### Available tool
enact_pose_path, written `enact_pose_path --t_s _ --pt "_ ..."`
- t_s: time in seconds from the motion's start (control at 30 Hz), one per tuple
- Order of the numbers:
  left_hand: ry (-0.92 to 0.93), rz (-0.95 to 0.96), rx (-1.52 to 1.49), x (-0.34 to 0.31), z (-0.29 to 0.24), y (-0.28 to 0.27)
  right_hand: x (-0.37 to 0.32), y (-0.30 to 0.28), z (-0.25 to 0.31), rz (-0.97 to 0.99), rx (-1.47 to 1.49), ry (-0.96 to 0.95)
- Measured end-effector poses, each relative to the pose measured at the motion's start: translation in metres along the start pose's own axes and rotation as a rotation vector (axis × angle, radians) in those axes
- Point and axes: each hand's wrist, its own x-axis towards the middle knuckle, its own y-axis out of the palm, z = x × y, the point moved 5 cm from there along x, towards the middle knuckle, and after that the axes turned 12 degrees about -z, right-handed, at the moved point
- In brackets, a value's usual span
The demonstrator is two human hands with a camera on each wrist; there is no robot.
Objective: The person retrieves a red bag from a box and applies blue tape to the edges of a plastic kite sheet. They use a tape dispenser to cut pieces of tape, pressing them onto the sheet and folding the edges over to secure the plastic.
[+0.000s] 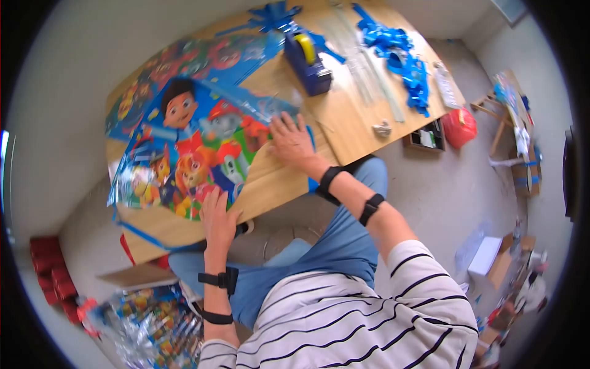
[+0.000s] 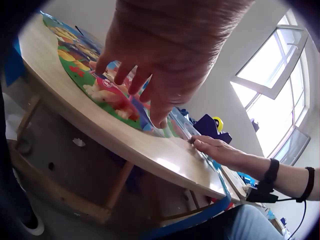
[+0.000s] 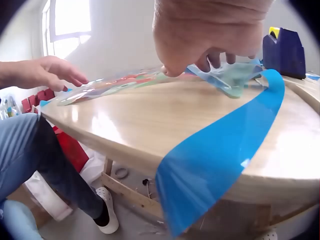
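A shiny, printed plastic sheet (image 1: 203, 144) with cartoon characters lies on the wooden table (image 1: 270, 197), its near side rounded. My left hand (image 1: 218, 221) is at the sheet's near edge, fingers extended over the print. At the sheet's right end my right hand (image 1: 292, 141) rests with fingers spread, near a clear, bluish folded part of the film. The right wrist view shows those fingertips right at the clear film (image 3: 230, 82). Under the printed sheet, toward the back, lies another printed sheet (image 1: 141, 92). A blue strip (image 3: 225, 145) runs over the table edge beside my right hand.
A dark blue tape dispenser (image 1: 307, 67) with a yellow core stands beyond my right hand. Crumpled blue film (image 1: 405, 61) and long clear strips (image 1: 369, 67) lie at the right. Below the table's left end is a pile of shiny printed packets (image 1: 153, 326).
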Motion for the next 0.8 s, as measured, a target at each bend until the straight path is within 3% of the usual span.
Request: enact_pose_path --t_s 0.1,0.23,0.33,0.43,0.57,0.67,0.8 --pt "-0.001 0.008 0.01 0.008 -0.009 -0.002 0.016 -0.009 -0.006 0.066 0.045 0.052" --pt "-0.019 -0.047 -0.06 0.015 -0.023 -0.022 0.016 -0.079 -0.056 -0.308 0.163 0.03" --pt "-0.158 -0.019 -0.185 0.009 -0.023 -0.031 -0.017 -0.118 -0.175 -0.675 0.079 0.284" --pt "-0.273 -0.032 -0.31 0.009 -0.029 -0.029 -0.066 -0.128 -0.293 -0.418 -0.354 0.665" --pt "-0.293 -0.002 -0.388 0.026 -0.069 -0.028 -0.062 -0.162 -0.32 -0.28 -0.264 0.794" --pt "-0.253 -0.045 -0.419 0.033 -0.083 -0.024 -0.051 -0.156 -0.373 -0.289 -0.44 0.88" --pt "-0.419 0.065 -0.387 0.034 -0.084 -0.027 -0.03 -0.147 -0.427 -0.318 -0.403 0.958"
